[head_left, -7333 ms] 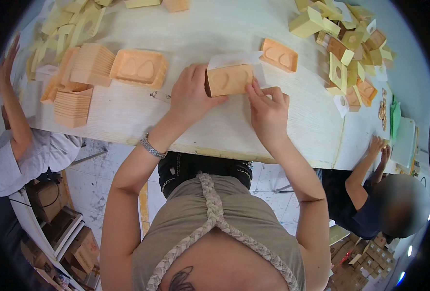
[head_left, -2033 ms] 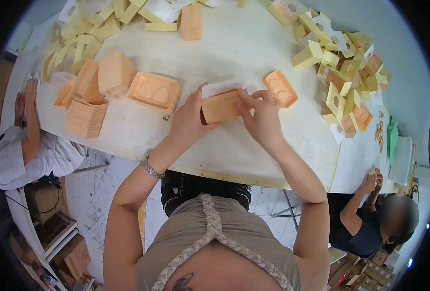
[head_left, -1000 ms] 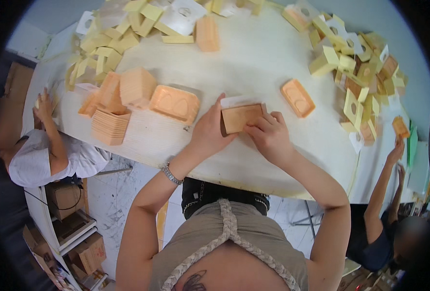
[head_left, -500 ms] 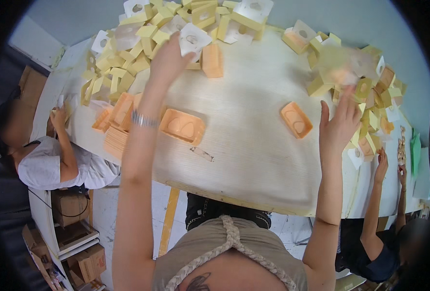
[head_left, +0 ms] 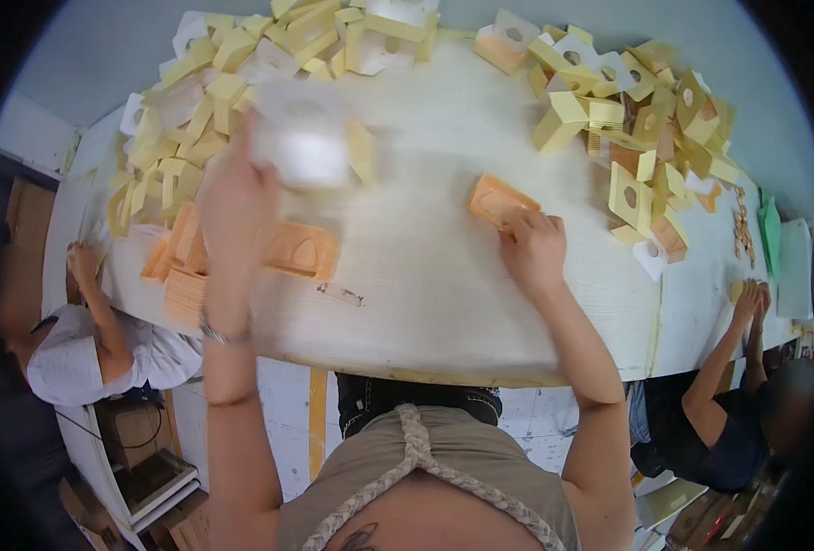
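My left hand (head_left: 240, 197), smeared by motion, holds a white and yellow paper box (head_left: 308, 145) above the table. The box is blurred too, and its yellow side points right. Right of the middle, my right hand (head_left: 533, 246) has its fingers closed on the near edge of a peach-orange plastic tray (head_left: 491, 195) with a moulded hollow. Beside my left wrist lies another orange tray (head_left: 304, 251) with rounded hollows, partly covered by the hand. Further left are a stack of orange trays (head_left: 186, 296) and several loose ones, partly behind my forearm.
A heap of yellow and white boxes (head_left: 228, 87) fills the table's far left. Another heap of boxes (head_left: 641, 138) lies at the far right, some with orange trays inside. One person (head_left: 104, 340) sits at the left, and another person (head_left: 728, 441) works at the right.
My left hand has drawn a box from the far heap toward me. My right hand has come back from the right heap, where a box was in motion, and has taken hold of the tray.
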Action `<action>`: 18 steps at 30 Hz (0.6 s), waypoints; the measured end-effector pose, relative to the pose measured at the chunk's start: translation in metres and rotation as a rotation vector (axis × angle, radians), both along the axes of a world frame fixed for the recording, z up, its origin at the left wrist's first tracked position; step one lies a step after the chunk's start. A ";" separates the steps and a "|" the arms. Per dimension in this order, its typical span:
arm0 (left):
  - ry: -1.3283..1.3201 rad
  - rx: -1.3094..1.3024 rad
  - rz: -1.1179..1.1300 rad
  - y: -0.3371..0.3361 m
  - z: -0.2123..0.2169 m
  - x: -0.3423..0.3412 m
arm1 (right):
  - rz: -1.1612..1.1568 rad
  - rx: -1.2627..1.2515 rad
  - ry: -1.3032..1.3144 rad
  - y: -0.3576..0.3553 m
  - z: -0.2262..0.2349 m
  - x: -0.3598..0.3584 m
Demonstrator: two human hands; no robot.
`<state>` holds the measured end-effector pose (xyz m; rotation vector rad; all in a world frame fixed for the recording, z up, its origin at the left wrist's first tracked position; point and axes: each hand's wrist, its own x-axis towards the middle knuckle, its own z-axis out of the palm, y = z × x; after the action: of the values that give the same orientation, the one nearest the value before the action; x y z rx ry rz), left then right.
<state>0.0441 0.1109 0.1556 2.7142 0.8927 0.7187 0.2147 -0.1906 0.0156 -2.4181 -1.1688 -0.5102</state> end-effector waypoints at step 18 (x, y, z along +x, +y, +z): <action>-0.082 -0.303 -0.331 -0.110 -0.109 -0.055 | 0.070 0.467 1.126 -0.027 0.050 0.002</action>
<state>-0.0108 0.0005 0.0462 2.4558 0.4709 0.5686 0.2164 -0.2173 0.0651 -1.7463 -0.5242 0.5209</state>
